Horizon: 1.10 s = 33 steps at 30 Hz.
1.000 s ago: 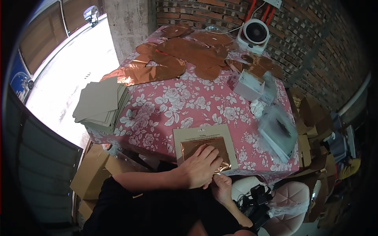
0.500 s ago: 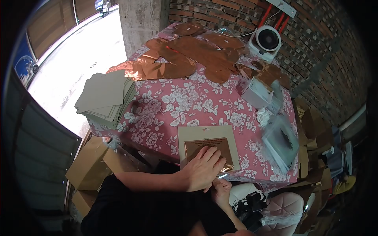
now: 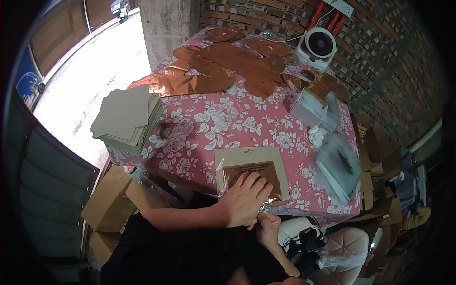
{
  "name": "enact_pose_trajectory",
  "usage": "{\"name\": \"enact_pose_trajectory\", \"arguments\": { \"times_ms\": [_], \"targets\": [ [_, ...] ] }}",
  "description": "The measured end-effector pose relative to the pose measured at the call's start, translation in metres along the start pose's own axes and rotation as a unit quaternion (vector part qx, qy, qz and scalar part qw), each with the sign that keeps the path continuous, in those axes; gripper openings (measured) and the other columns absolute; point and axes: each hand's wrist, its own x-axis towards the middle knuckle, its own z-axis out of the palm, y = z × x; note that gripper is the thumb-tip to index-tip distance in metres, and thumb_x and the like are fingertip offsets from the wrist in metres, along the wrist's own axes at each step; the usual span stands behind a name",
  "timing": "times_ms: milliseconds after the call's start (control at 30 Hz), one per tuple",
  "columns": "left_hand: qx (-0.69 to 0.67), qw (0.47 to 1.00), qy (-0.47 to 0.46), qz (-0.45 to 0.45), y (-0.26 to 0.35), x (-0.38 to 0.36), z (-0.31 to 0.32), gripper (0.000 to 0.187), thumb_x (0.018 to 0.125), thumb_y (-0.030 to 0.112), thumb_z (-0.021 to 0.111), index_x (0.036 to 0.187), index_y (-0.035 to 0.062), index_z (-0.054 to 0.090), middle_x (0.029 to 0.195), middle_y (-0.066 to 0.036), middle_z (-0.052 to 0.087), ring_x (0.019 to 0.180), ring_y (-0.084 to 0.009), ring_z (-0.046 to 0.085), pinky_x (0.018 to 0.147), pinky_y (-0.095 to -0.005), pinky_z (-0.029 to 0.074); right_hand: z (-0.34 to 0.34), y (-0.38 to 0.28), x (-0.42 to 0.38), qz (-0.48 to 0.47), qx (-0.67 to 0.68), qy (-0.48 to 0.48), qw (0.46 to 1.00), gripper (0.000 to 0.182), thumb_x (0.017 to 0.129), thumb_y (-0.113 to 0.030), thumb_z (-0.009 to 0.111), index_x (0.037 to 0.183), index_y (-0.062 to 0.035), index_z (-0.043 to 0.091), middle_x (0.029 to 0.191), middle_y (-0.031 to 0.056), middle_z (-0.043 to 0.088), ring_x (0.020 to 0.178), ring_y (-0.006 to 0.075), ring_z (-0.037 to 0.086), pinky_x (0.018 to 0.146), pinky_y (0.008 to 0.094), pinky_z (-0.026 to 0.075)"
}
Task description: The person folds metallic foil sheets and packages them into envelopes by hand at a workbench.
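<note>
A beige card with a hanging slot lies at the table's near edge. On it rests a copper-coloured foil packet with dark printed text and clear film showing at its left side. My left hand lies over the packet, its fingers stretched across the foil. Just below the card's near edge, my right hand is closed in a pinch close to the left hand's heel. Shiny clear film shows above the right fingers; what they grip is too small to tell.
A stack of beige cards stands at the left on the flowered tablecloth. Copper foil pieces lie at the back, near a white fan. At the right are an open white box and clear plastic sleeves.
The card and packet appear slightly higher in view, and more of the clear film shows at the packet's left. Both hands keep nearly the same pose.
</note>
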Motion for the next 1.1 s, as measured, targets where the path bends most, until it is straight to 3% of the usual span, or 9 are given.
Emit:
{"name": "enact_pose_trajectory", "arguments": {
  "times_ms": [167,233,367,600,667,800,1033,1100],
  "targets": [
    [0.003,1.000,0.022,0.016,-0.001,0.000,0.002,0.088,0.059,0.026,0.081,0.135,-0.0009,0.045,0.135,-0.019,0.046,0.132,-0.0379,0.037,0.113,-0.0483,0.029,0.001,-0.002,-0.001,0.007,0.002,0.009,1.000,0.030,0.100,-0.007,0.044,0.087,0.0070,0.067,0.079,0.0178,0.072,0.062,0.0168,0.063,0.062,0.0271,0.051],
    [0.002,0.999,0.047,0.015,-0.002,-0.001,0.004,0.074,0.069,0.023,0.074,0.133,-0.0010,0.047,0.134,-0.020,0.046,0.130,-0.0386,0.039,0.112,-0.0490,0.030,0.004,-0.005,-0.003,0.013,0.001,0.013,1.000,0.030,0.100,-0.007,0.043,0.087,0.0069,0.066,0.078,0.0179,0.071,0.062,0.0170,0.064,0.062,0.0273,0.051],
    [-0.006,0.998,0.067,0.007,-0.004,0.001,0.001,0.060,0.076,0.021,0.065,0.130,-0.0007,0.049,0.131,-0.021,0.047,0.127,-0.0398,0.041,0.110,-0.0494,0.032,0.013,-0.011,-0.001,0.000,-0.016,0.020,1.000,0.029,0.100,-0.008,0.043,0.088,0.0068,0.065,0.075,0.0186,0.070,0.060,0.0197,0.065,0.057,0.0273,0.051],
    [-0.057,0.994,0.064,0.060,-0.021,-0.003,-0.018,0.060,0.078,0.022,0.070,0.129,-0.0021,0.050,0.133,-0.024,0.045,0.126,-0.0417,0.042,0.108,-0.0479,0.035,0.016,-0.016,-0.001,0.023,-0.016,0.039,0.999,0.027,0.100,-0.008,0.042,0.092,0.0049,0.064,0.071,0.0187,0.069,0.054,0.0194,0.063,0.051,0.0280,0.051],
    [-0.069,0.993,0.084,0.040,-0.028,0.004,-0.026,0.060,0.078,0.023,0.073,0.127,-0.0029,0.051,0.133,-0.026,0.045,0.125,-0.0431,0.042,0.106,-0.0484,0.037,0.015,-0.012,0.000,0.036,0.000,0.054,0.998,0.027,0.100,-0.010,0.042,0.093,0.0051,0.064,0.071,0.0188,0.069,0.052,0.0190,0.062,0.051,0.0279,0.051],
    [-0.015,0.996,0.046,0.072,-0.022,0.018,-0.016,0.060,0.078,0.024,0.074,0.125,-0.0037,0.051,0.133,-0.027,0.044,0.127,-0.0436,0.041,0.107,-0.0495,0.036,0.014,-0.011,-0.001,0.070,0.015,0.057,0.996,0.030,0.103,-0.017,0.044,0.098,0.0033,0.066,0.073,0.0148,0.070,0.053,0.0141,0.060,0.054,0.0251,0.050],
    [0.021,0.991,0.046,0.121,0.001,0.034,0.003,0.055,0.077,0.018,0.071,0.126,0.0039,0.052,0.131,-0.021,0.043,0.127,-0.0386,0.038,0.109,-0.0503,0.032,0.013,-0.005,0.000,0.043,0.041,0.039,0.997,0.032,0.103,-0.019,0.042,0.096,0.0018,0.066,0.073,0.0140,0.071,0.054,0.0131,0.059,0.055,0.0245,0.049],
    [0.033,0.991,0.042,0.124,-0.002,0.034,0.011,0.055,0.077,0.020,0.071,0.126,0.0041,0.052,0.129,-0.020,0.045,0.126,-0.0378,0.039,0.108,-0.0506,0.033,0.011,-0.002,0.000,0.046,0.024,0.052,0.997,0.033,0.101,-0.015,0.039,0.095,0.0059,0.064,0.074,0.0202,0.070,0.052,0.0186,0.060,0.055,0.0287,0.050]
  ]
}}
